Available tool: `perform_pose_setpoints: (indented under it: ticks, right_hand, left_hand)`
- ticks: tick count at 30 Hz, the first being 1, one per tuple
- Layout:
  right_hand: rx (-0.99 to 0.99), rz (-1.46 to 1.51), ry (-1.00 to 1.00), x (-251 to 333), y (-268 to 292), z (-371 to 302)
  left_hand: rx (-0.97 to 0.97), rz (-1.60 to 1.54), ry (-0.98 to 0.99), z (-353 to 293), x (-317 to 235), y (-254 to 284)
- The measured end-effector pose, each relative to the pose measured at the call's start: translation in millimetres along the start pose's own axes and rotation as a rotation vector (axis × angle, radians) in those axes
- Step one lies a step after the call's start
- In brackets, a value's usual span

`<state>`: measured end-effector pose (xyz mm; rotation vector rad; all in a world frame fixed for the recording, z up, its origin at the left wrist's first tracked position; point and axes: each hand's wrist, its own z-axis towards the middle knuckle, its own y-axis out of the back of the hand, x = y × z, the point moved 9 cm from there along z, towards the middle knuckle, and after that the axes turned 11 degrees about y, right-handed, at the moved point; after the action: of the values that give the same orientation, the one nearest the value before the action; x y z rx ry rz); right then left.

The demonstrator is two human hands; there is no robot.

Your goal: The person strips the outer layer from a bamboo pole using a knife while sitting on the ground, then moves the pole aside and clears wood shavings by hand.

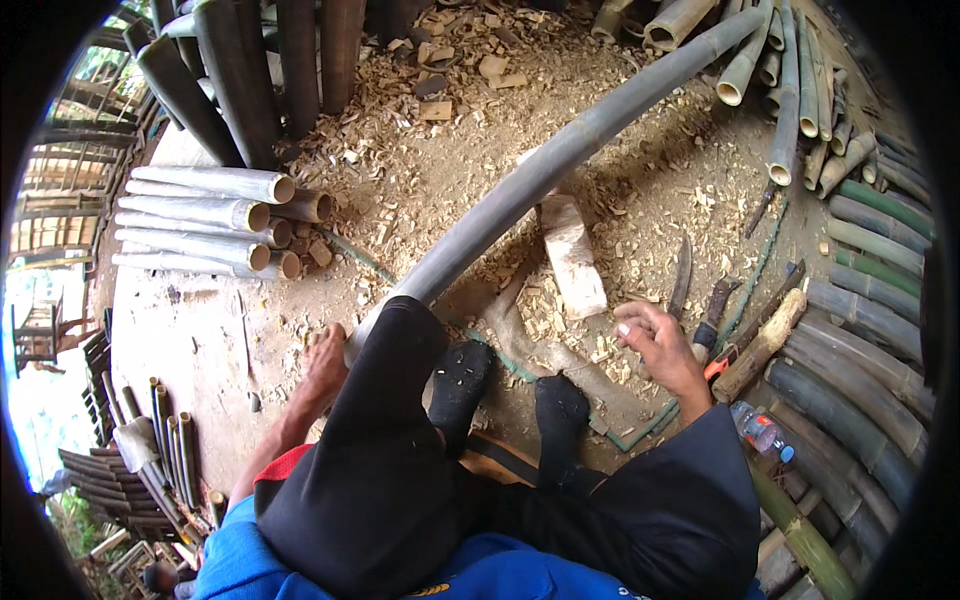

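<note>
A long grey-green bamboo pole (540, 185) slants from beside my left knee up to the far right. At its near end, next to the knee, my left hand (322, 365) has its fingers curled against the pole; part of the grip is hidden. My right hand (655, 345) hovers over the ground on the other side, loosely bent, its fingers apart and nothing in it. Close to that hand lie a curved blade (681, 278) and a dark-handled tool (716, 312). A pale squared wooden block (574, 260) lies just beyond it, partly beneath the pole.
Cut bamboo lengths (200, 220) are stacked at left, and dark poles (235, 80) lean behind them. More bamboo (870, 290) lines the right side. Wood chips (430, 170) litter the ground. A plastic bottle (762, 432) and a short log (762, 345) lie at right.
</note>
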<state>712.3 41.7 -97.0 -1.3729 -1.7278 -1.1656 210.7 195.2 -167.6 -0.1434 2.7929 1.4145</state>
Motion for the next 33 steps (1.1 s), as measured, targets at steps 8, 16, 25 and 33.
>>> perform_pose_setpoints:
  ticks: [8, 16, 25, 33]
  right_hand:
    - [-0.021, -0.064, 0.005, 0, -18, 6]
    - [-0.014, -0.025, 0.038, -20, -36, 63]
    - [-0.349, 0.013, 0.001, -42, 102, 41]
    - [-0.751, 0.980, 0.532, 41, 214, -12]
  left_hand:
    - [-0.046, -0.270, -0.593, 50, -262, 105]
    - [-0.049, -0.059, -0.506, 133, -495, 62]
    - [0.062, -0.173, -0.721, 61, -409, 99]
    - [0.095, 0.034, -0.737, -48, -268, 108]
